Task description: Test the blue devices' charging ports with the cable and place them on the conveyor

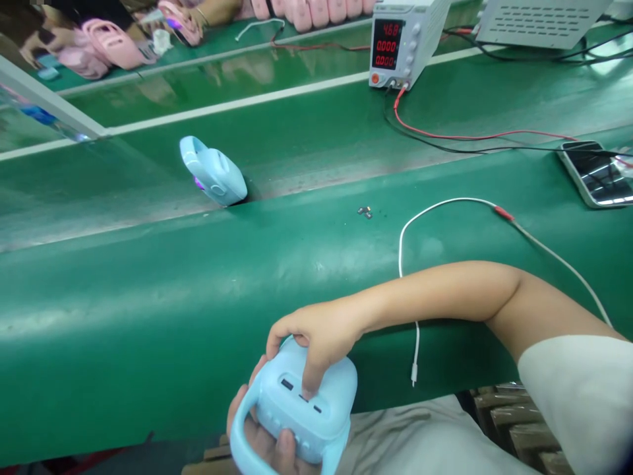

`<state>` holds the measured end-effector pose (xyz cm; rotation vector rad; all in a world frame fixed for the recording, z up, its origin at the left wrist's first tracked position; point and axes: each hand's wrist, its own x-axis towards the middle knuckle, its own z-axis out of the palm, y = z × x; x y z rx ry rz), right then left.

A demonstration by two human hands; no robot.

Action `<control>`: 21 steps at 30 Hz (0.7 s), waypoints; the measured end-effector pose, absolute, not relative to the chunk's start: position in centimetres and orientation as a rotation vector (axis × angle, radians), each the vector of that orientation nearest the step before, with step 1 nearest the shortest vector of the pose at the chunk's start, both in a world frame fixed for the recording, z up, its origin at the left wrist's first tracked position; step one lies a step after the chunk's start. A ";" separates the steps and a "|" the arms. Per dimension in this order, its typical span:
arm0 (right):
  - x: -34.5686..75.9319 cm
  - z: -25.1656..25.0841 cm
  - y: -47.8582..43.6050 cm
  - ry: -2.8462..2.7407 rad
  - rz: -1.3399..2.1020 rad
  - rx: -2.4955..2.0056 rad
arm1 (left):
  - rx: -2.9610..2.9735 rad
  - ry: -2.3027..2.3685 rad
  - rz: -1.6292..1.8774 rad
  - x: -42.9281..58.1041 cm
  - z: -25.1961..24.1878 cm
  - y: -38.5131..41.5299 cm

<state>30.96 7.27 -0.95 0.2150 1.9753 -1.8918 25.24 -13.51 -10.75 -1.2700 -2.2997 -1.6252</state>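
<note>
Below the near edge of the green bench, a light blue power bank with a loop handle (301, 406) sits in both of my hands. My left hand (264, 441) cradles it from underneath, thumb on its lower edge. My right hand (316, 343) comes over the top with fingers curled round it, one fingertip pressed by the ports on its face. A second light blue power bank (213, 171) lies alone on the moving belt, with a purple light showing on its side.
A white charging cable (435, 211) with a red collar trails over the bench under my right forearm. A phone (597, 173) lies at the right. A power supply with red digits (403, 41) stands at the back, leads attached. Pink power banks (111, 45) sit beyond.
</note>
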 end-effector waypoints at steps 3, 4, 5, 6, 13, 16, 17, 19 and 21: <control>31.0 -1.0 7.1 1.961 -1.903 0.241 | -1.404 -2.000 -1.524 25.1 -10.9 -12.9; 31.0 -1.1 7.1 1.952 -1.910 0.248 | -1.433 -1.956 -1.490 25.1 -10.7 -12.7; 31.0 -1.2 7.1 1.944 -1.919 0.251 | -1.458 -1.934 -1.456 25.2 -10.4 -12.4; 31.0 -1.2 7.1 1.939 -1.925 0.253 | -1.477 -1.930 -1.423 25.3 -10.1 -12.2; 30.8 -1.0 8.0 2.031 -1.882 0.118 | -1.579 -1.987 -1.283 25.4 -7.8 -12.0; 31.2 0.3 8.4 2.235 -1.729 0.047 | -1.543 -1.960 -1.352 26.0 -7.2 -11.1; 31.4 0.9 8.4 2.312 -1.656 0.025 | -1.509 -1.949 -1.391 26.4 -7.1 -10.6; 31.9 1.9 8.1 2.417 -1.493 -0.032 | -1.408 -1.940 -1.468 27.3 -7.1 -9.7; 32.3 2.7 7.6 2.472 -1.330 -0.054 | -1.282 -1.940 -1.538 28.1 -7.4 -9.1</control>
